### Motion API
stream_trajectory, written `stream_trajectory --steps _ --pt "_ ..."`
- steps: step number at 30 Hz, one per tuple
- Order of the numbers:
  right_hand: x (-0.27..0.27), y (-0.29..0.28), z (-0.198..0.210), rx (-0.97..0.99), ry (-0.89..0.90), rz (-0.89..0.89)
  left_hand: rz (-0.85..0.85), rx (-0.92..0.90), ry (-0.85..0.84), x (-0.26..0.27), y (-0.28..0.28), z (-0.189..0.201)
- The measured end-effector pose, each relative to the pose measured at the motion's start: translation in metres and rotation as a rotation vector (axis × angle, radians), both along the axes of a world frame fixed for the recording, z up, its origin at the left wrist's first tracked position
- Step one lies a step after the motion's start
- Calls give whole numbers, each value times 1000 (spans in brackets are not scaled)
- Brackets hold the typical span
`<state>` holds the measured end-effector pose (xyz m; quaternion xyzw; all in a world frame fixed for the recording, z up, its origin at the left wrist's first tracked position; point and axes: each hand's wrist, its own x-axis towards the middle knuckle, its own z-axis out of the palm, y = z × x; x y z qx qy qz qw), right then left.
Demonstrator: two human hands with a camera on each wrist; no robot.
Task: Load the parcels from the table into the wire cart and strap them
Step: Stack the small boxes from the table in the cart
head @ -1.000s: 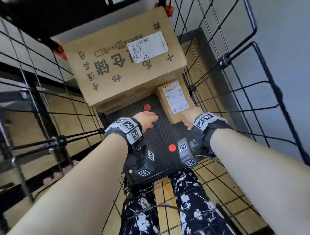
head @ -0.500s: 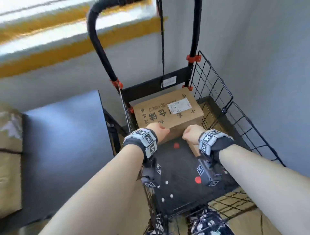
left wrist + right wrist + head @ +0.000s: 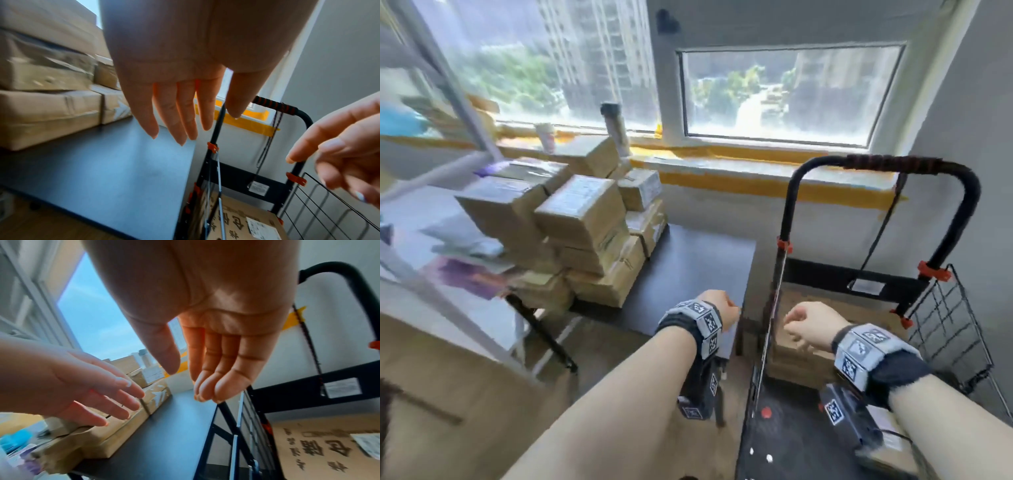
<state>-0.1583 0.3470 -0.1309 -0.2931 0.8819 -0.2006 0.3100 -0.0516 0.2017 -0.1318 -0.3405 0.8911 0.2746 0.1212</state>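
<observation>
A stack of brown cardboard parcels point(image 3: 585, 233) stands on the dark table point(image 3: 688, 260) at the left. To the right is the black wire cart point(image 3: 948, 325) with a large printed cardboard box point(image 3: 808, 363) against its back panel. A small labelled parcel point(image 3: 887, 431) lies on the cart floor, partly hidden by my right wrist. My left hand point(image 3: 722, 308) hovers over the table's near right corner, its fingers point(image 3: 179, 113) straight and empty. My right hand point(image 3: 808, 325) hovers above the large box, its fingers point(image 3: 207, 378) relaxed and empty. A black strap point(image 3: 883, 222) hangs from the cart handle.
The cart's looped black handle point(image 3: 887, 164) rises in front of a windowsill with yellow tape point(image 3: 756, 188). A white metal frame point(image 3: 465, 113) and mixed clutter point(image 3: 465, 260) lie left of the parcels. Grey wall point(image 3: 969, 137) closes the right side.
Both hands have lifted out of the cart, away from the small parcel, and shifted left toward the table. The head view has swung up from the cart floor to the table and window.
</observation>
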Motion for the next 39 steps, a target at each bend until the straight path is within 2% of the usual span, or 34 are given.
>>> stream_trajectory --steps 4,11,15,18,24,27,31,35,39 --pt "40 -44 25 -63 -7 73 107 -49 22 58 -34 24" --pt "105 -150 54 -128 -13 161 288 -95 148 139 -128 56" --pt "141 -229 62 -231 -52 73 301 -152 228 179 -191 78" --pt "167 -277 66 -323 -161 -34 295 -177 275 204 -232 93" --pt "192 -339 70 -413 -275 -209 331 -375 347 229 -297 106" --pt "186 -359 71 -422 -271 -282 377 -486 286 231 -318 110" --pt "166 -376 68 -388 -298 -303 388 -481 132 228 -344 114" --pt "146 -388 57 -368 -532 -358 254 -539 -102 224 -370 116" --pt "139 -392 53 -333 -634 -327 147 -577 -167 207 -394 124"
